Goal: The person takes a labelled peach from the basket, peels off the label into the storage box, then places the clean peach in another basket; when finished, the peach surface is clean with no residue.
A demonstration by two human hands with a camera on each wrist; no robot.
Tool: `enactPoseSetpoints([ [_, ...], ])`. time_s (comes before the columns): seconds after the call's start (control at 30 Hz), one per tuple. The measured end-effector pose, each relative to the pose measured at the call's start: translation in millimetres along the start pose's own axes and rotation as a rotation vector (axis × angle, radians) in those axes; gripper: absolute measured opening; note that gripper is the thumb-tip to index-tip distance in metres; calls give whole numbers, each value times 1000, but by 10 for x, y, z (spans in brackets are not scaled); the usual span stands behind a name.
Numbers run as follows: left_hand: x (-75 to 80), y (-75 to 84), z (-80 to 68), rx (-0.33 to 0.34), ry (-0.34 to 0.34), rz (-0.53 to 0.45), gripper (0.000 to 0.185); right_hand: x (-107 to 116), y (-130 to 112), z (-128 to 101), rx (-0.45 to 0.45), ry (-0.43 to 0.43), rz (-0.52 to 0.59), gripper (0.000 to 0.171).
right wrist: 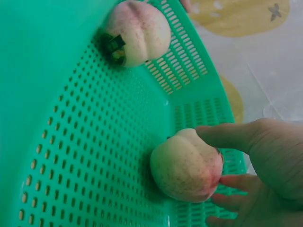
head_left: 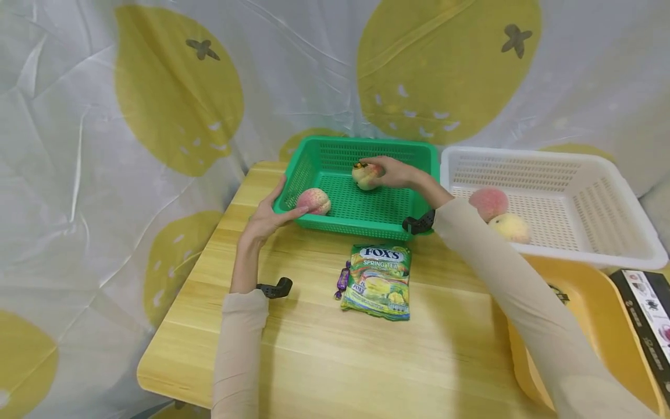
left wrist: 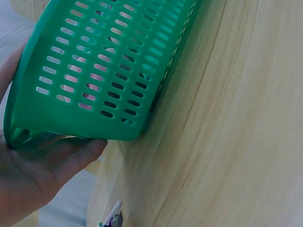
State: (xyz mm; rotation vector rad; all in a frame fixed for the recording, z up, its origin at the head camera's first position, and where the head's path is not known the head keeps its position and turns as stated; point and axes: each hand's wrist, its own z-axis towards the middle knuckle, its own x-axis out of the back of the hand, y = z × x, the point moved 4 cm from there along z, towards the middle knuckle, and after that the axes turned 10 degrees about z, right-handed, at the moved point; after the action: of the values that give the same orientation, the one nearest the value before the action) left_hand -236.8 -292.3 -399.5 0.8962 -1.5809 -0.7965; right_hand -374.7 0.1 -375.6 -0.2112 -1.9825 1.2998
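Head view: a pale wooden table [head_left: 314,361] against a white cloth printed with yellow lemons.
Green basket: the green perforated plastic basket [head_left: 335,152] stands at the table's far edge, with a white perforated plastic basket [head_left: 565,169] just beside it on the right.
Right hand: the right hand [head_left: 395,173] reaches into the green basket, fingers curled round a pale pink-and-cream peach [head_left: 364,176] that sits on the basket floor.
Left hand: the left hand [head_left: 267,218] rests on the green basket's near left corner, fingers straight.
Second peach: a pink peach [head_left: 314,201] lies in that same corner.
White basket: one pink and one yellowish peach [head_left: 489,202] inside.
Table front: a green Fox's candy bag [head_left: 378,280] and a purple wrapped sweet [head_left: 342,278].
Left wrist view: the thumb [left wrist: 75,156] lies under the basket's slotted wall [left wrist: 94,71].
Right wrist view: fingers [right wrist: 227,135] wrap the held peach [right wrist: 185,165]; the other peach [right wrist: 137,30] lies well apart.
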Motion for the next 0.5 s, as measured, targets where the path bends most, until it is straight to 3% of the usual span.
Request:
enactPoseSetpoints([
  [0.33,-21,-34,11,7,-12,-71,101,23,-4,89,-17,-54,-76,66],
  [0.5,-48,-21,3,17,-18,-69,102,42,-32,102,-1,-62,-207,58],
])
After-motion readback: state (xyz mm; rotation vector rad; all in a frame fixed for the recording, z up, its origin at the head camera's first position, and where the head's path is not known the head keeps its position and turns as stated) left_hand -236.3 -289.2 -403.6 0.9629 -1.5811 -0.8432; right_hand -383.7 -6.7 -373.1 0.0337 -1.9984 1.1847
